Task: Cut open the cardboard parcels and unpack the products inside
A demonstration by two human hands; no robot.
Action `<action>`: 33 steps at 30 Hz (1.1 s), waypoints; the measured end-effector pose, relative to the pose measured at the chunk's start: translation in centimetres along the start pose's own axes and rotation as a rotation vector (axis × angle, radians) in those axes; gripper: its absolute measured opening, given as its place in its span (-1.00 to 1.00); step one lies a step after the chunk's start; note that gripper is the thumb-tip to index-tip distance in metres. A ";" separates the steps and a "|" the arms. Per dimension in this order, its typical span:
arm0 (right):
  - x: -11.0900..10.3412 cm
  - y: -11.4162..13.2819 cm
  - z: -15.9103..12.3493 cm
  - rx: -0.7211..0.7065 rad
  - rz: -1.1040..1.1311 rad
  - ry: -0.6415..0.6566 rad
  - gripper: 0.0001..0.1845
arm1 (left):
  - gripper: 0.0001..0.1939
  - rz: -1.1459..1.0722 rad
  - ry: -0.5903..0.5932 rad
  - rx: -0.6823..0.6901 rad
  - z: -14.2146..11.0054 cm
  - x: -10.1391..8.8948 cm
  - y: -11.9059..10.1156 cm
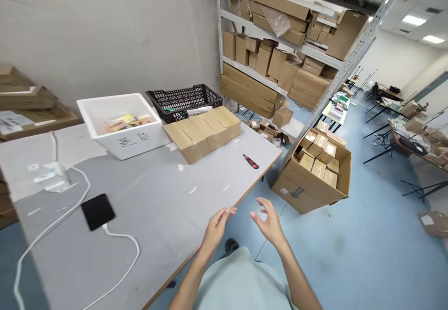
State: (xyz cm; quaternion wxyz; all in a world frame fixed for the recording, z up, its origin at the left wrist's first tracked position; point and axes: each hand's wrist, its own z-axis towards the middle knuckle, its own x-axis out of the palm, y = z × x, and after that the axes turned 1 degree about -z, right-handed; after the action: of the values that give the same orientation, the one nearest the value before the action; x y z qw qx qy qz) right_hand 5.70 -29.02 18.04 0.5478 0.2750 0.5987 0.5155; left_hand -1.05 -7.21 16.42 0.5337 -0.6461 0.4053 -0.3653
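Note:
My left hand [217,226] is held over the table's front edge, its fingers stretched loosely and nothing visible in them. To its right, my right hand [270,221] is raised above the floor, empty, with thumb and fingers apart and curved. The two hands face each other with a gap between. Nearest to them on the table lies a red and black utility knife [251,161]. Beyond it, a row of several brown cardboard boxes [206,130] stands side by side on the grey tabletop [168,203].
A white foam box [129,137] with small colourful items and a black plastic crate [185,99] stand behind. A black square device [98,211] with a white cable lies left. An open carton [308,191] of small boxes sits on the floor beside a loaded shelf rack [280,37].

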 end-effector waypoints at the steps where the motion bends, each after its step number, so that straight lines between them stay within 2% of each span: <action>1: -0.3 0.2 2.1 -0.032 -0.035 -0.004 -0.37 | -0.30 -0.028 0.013 0.016 2.0 0.4 -1.0; 4: -0.6 0.1 7.1 -0.078 -0.097 -0.020 -0.36 | -0.41 -0.104 0.040 0.050 6.7 1.2 -4.1; 8: 0.5 -2.0 12.0 -0.065 -0.089 -0.023 -0.29 | -0.49 -0.099 -0.012 0.065 10.1 0.6 -6.7; 11: 2.2 -4.2 16.0 -0.024 -0.056 0.022 -0.24 | -0.47 -0.109 -0.092 0.014 11.0 -0.5 -6.6; 14: 4.3 -5.8 21.6 0.035 0.008 0.115 -0.16 | -0.40 -0.150 -0.220 -0.075 11.7 -1.4 -6.0; 18: 7.1 -4.7 30.7 0.028 0.112 0.253 -0.10 | -0.33 -0.169 -0.391 -0.128 14.7 -1.2 -6.4; 21: 8.7 -2.2 37.3 -0.065 0.186 0.359 -0.14 | -0.28 -0.141 -0.459 -0.109 19.4 -0.5 -7.9; 25: 9.8 -0.2 45.3 -0.219 0.190 0.455 -0.22 | -0.26 -0.068 -0.494 -0.060 27.6 0.7 -9.6; 29: 12.0 -1.6 53.8 -0.283 0.088 0.513 -0.14 | -0.26 -0.032 -0.544 -0.059 35.1 2.4 -9.8; 33: 16.4 -4.2 62.2 -0.280 -0.126 0.565 -0.04 | -0.26 0.003 -0.598 -0.063 40.1 3.7 -8.7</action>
State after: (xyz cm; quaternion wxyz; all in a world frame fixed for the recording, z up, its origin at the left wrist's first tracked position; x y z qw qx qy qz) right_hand 61.08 4.00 16.21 0.4232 0.0052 0.6664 0.6139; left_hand 37.88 6.11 18.55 0.6098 -0.7405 0.2423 -0.1452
